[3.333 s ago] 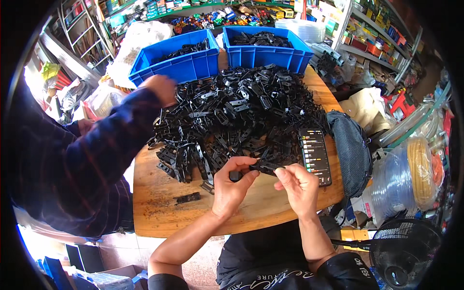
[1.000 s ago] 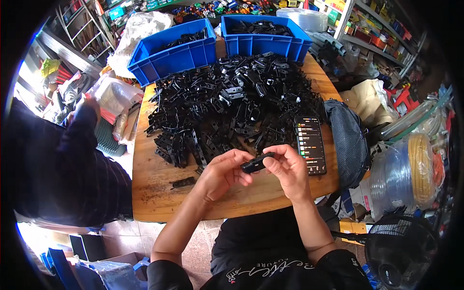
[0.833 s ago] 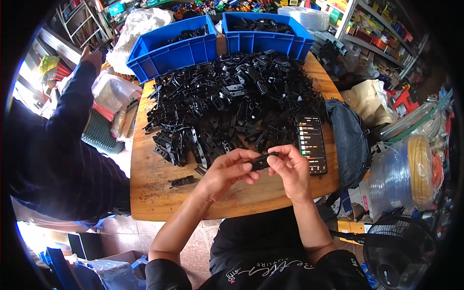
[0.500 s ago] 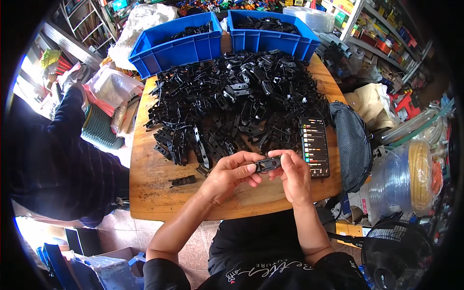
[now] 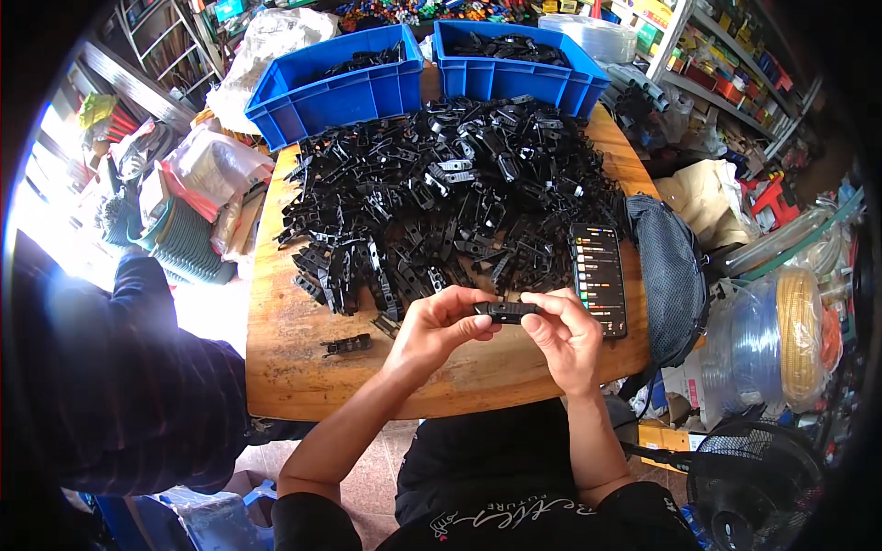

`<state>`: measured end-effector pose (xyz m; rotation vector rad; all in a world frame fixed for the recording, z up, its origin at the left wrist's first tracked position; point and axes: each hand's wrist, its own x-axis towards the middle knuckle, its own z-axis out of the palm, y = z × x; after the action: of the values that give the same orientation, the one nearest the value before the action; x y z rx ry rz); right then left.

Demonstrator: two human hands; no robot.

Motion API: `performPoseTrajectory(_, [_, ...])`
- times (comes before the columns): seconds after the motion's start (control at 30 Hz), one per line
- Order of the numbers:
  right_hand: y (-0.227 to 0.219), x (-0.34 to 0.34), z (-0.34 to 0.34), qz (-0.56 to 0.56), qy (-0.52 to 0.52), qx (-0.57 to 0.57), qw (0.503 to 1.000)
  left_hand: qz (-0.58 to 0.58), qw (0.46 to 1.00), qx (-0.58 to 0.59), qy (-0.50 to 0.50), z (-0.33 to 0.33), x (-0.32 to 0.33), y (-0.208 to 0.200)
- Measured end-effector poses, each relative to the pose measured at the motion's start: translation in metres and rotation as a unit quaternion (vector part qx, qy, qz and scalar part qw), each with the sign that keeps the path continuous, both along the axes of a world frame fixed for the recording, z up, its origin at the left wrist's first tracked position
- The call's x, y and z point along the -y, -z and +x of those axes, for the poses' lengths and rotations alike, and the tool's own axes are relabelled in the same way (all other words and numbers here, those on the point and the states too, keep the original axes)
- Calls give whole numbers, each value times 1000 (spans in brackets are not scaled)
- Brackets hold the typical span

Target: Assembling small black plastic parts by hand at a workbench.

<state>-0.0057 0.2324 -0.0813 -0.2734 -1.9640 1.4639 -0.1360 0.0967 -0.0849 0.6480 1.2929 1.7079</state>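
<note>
Elongated black plastic part point(image 5: 505, 314) held over the near table edge, right hand's pressure undetermined

Position: the part lies nearly level, below and right of the frame's centre. The person's bare left hand point(image 5: 432, 331) pinches its left end between thumb and fingers. Thumb and forefinger of the bare right hand point(image 5: 571, 344) stand narrowly apart at its right end; from where I stand, I cannot tell whether they press on it.

Risk: in my judgement, a loosened left pinch could drop the part onto the bare tan wooden table point(image 5: 478, 390). Should it fall forward into the broad heap of similar black plastic parts point(image 5: 450, 184), it would be hard to pick out again. The dark rectangular phone point(image 5: 599, 280), just beside the right hand, could be knocked by a careless sweep.

Change: half a second ago the part sloped up to the right, its recessed face showing; now a narrower face shows. A co-worker's dark plaid sleeve point(image 5: 175, 386), then raised toward the upper left, sits lower.
</note>
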Motion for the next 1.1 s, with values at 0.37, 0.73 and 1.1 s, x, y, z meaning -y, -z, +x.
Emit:
performPoseTrajectory(0.37, [-11,-5,-7,243,27,-7,970,-1,996,-80,-42,-1,2,9])
performPoseTrajectory(0.73, [-3,1,-11,354,71,-7,933,-37,911,-380,-157,9,2,2])
performPoseTrajectory(1.1, [-9,2,-5,356,36,47,933,-23,920,-375,-110,0,2,4])
